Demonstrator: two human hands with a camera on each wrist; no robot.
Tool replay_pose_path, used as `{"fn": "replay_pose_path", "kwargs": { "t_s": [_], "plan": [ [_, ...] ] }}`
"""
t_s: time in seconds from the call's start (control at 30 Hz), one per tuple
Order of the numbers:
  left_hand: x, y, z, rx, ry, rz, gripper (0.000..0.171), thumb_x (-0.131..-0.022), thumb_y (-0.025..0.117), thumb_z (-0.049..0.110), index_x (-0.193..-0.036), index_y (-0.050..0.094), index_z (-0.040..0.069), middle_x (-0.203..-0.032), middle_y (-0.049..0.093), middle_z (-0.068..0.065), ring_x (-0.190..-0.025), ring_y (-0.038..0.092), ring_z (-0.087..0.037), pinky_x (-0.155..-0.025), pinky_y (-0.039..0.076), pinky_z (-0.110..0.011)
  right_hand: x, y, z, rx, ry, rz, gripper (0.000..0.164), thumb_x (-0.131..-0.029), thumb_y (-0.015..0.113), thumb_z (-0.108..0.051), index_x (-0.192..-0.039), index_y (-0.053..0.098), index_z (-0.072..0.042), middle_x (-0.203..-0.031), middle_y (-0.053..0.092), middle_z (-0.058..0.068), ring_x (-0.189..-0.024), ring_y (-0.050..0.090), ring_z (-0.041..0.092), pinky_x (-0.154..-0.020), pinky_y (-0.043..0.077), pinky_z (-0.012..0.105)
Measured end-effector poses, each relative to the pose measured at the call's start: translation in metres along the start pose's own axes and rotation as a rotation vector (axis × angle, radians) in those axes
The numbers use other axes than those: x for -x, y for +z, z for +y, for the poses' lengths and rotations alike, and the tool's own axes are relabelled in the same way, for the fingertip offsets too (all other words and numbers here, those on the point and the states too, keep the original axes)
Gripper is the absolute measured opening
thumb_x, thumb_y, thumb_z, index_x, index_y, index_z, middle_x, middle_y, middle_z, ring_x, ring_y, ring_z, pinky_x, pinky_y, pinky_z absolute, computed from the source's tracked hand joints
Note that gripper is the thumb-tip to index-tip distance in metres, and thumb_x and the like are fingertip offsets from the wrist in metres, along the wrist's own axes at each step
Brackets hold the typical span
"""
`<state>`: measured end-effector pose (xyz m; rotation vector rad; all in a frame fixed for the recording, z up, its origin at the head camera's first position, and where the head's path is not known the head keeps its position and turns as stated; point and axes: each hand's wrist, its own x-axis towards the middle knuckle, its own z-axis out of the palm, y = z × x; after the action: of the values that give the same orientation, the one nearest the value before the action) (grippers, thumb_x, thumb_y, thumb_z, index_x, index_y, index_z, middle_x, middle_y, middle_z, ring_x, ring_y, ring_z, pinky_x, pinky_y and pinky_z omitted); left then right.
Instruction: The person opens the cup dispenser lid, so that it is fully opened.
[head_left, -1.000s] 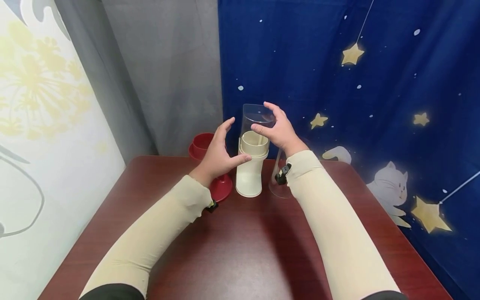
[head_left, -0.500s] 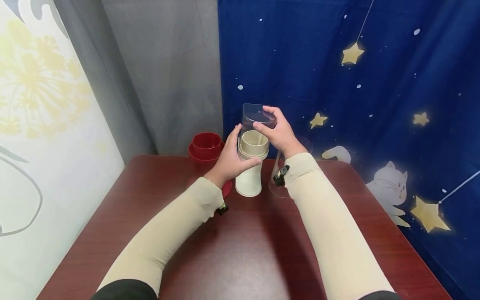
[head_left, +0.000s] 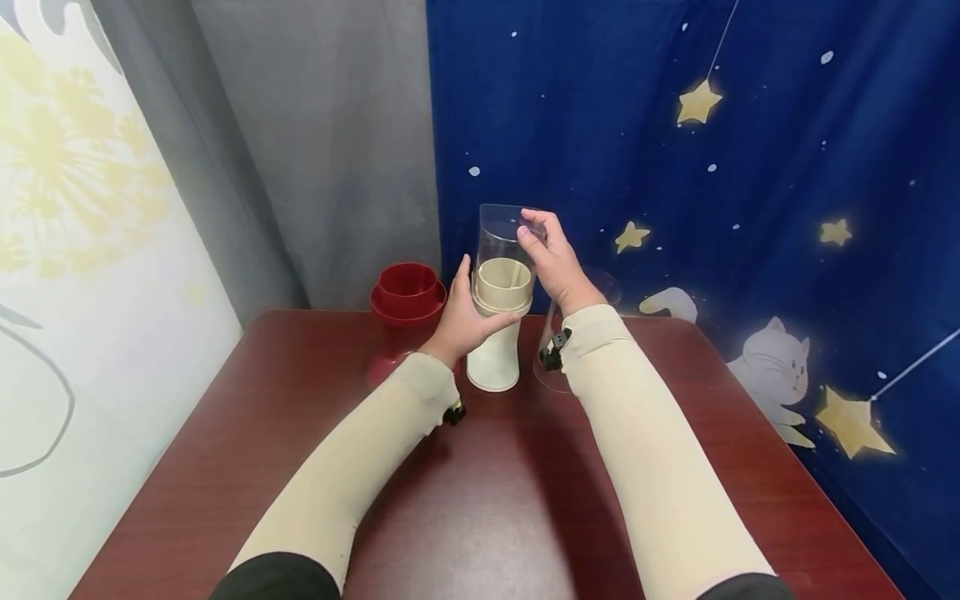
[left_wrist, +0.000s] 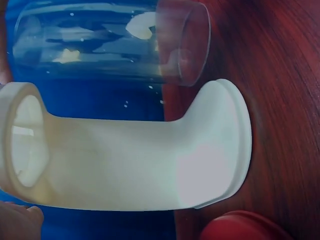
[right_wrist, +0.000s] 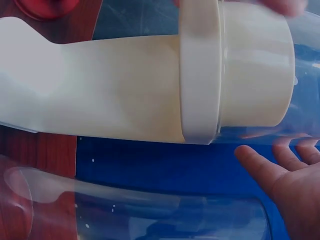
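A cream-white waisted stand (head_left: 495, 358) stands upright near the table's back edge. A clear plastic tube (head_left: 497, 237) rises from its top, around the cream inner ring (right_wrist: 257, 65). My left hand (head_left: 459, 325) is around the stand's collar (right_wrist: 200, 75), the thumb across its front and the fingers up its left side. My right hand (head_left: 558, 267) holds the tube's right side. The thumb lies in front; fingers (right_wrist: 270, 170) show beside the tube in the right wrist view. Only fingertips of my left hand (left_wrist: 20, 220) appear in the left wrist view.
A red stand (head_left: 408, 292) of similar shape stands to the left, partly behind my left forearm. Another clear tube (left_wrist: 115, 45) stands on the table (head_left: 465, 500) to the right. A blue curtain (head_left: 637, 150) and a grey one (head_left: 322, 150) hang behind.
My left hand has moved right, from beside the red stand to the white stand's collar. My right hand has stayed at the tube, its thumb shifting slightly up. More of the red stand shows.
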<state>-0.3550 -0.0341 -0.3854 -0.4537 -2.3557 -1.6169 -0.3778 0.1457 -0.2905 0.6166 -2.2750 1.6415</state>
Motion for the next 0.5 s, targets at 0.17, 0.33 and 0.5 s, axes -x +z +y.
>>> {"fn": "replay_pose_path", "kwargs": {
  "t_s": [0.17,0.33,0.5],
  "plan": [
    [-0.008,0.009,-0.009,0.005,-0.003,0.018,0.136,-0.075,0.094,0.045,-0.171,0.001,0.018,-0.175,0.018,-0.011,-0.156,0.032,-0.032,-0.125,0.036,-0.052,0.0,0.001,0.0,-0.016,0.005,0.003,0.049,-0.109,0.053,-0.026,-0.152,0.043,-0.007,-0.161,0.046,0.016,-0.149,0.045,0.03,-0.119,0.042,0.055],
    [-0.014,0.013,-0.014,-0.01,-0.006,0.051,0.14,-0.071,0.097,0.044,-0.171,0.0,0.026,-0.174,0.022,-0.01,-0.154,0.036,-0.03,-0.123,0.038,-0.05,-0.001,0.0,0.0,-0.04,-0.015,0.001,0.049,-0.108,0.053,-0.024,-0.152,0.043,-0.005,-0.161,0.046,0.017,-0.15,0.045,0.03,-0.122,0.039,0.051],
    [-0.019,0.015,-0.02,-0.031,-0.001,0.05,0.143,-0.067,0.1,0.042,-0.171,0.002,0.026,-0.173,0.023,-0.011,-0.154,0.036,-0.029,-0.124,0.038,-0.047,0.0,0.0,0.002,-0.071,-0.024,-0.006,0.048,-0.108,0.052,-0.021,-0.151,0.042,-0.002,-0.161,0.045,0.019,-0.151,0.042,0.031,-0.124,0.036,0.051]
  ]
}}
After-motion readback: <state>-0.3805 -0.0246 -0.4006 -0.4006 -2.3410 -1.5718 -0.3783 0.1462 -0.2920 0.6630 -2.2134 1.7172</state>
